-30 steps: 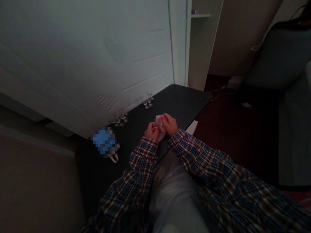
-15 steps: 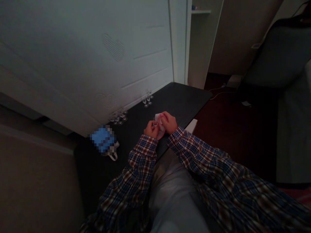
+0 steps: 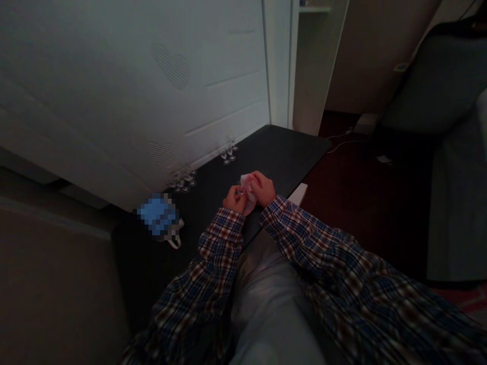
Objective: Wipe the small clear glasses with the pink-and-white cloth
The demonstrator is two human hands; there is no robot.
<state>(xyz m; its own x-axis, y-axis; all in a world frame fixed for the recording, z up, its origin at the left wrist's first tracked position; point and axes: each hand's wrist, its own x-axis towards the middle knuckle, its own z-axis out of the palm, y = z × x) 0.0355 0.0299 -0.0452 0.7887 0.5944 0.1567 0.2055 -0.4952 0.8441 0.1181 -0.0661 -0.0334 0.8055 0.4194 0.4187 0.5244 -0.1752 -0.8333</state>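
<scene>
My left hand [image 3: 233, 200] is closed around a small clear glass [image 3: 241, 191], most of it hidden by the fingers. In my right hand [image 3: 264, 189] a pinkish-white cloth [image 3: 250, 204] is pinched against the glass, its lower part hanging between both hands. Both hands are close together above the near edge of a black table [image 3: 285, 152]. Along the table's wall side stand several small clear stemmed glasses [image 3: 183, 180]. A smaller group of similar glasses [image 3: 228, 153] stands farther to the right.
A blurred-out blue pack [image 3: 157, 215] with a white loop lies on the table's left part. A white panel with heart patterns [image 3: 163, 153] borders the table's far side. Below the right edge is a white box-like object [image 3: 299, 194]. A grey chair [image 3: 422, 96] stands at right.
The whole view has shifted slightly. My hands stay together on the glass and cloth, with only a small change in the cloth's folds.
</scene>
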